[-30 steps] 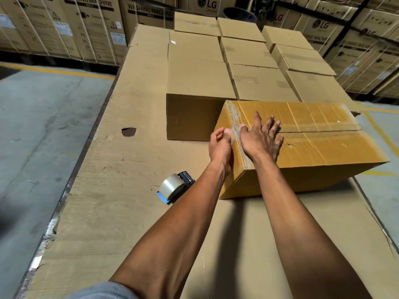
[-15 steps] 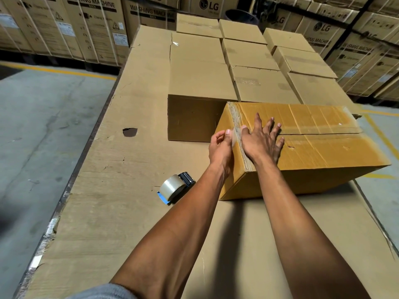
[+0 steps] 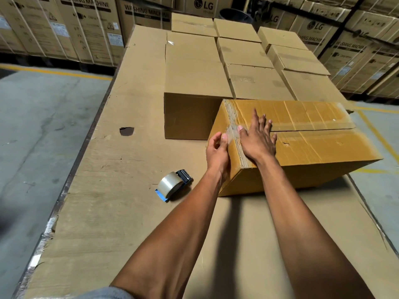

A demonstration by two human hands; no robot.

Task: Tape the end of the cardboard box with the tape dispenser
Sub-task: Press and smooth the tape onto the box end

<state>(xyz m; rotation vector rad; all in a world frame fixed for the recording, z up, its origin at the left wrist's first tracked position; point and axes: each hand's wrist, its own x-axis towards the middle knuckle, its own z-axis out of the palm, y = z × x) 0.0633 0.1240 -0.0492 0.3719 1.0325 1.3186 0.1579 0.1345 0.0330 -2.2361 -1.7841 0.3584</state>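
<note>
A yellowish cardboard box (image 3: pixel 313 147) lies on the cardboard-covered table, its closed flaps on top and its left end toward me. My right hand (image 3: pixel 258 139) lies flat on the top near that end, fingers spread. My left hand (image 3: pixel 217 152) rests against the end face, thumb and fingers touching a crumpled strip of clear tape (image 3: pixel 232 131) at the top edge. The tape dispenser (image 3: pixel 172 185), with a clear roll, blue blade and black handle, lies on the table left of the box, apart from both hands.
Several plain brown boxes (image 3: pixel 194 67) stand in rows behind the yellowish box. The table's cardboard cover (image 3: pixel 103 190) has a dark hole (image 3: pixel 126 131) at the left. Stacked washing-machine cartons (image 3: pixel 86 24) line the back. Concrete floor drops off on both sides.
My left hand has slid slightly down and back from the top edge, its fingers now curled on the tape strip. My right hand stays flat on the box top.
</note>
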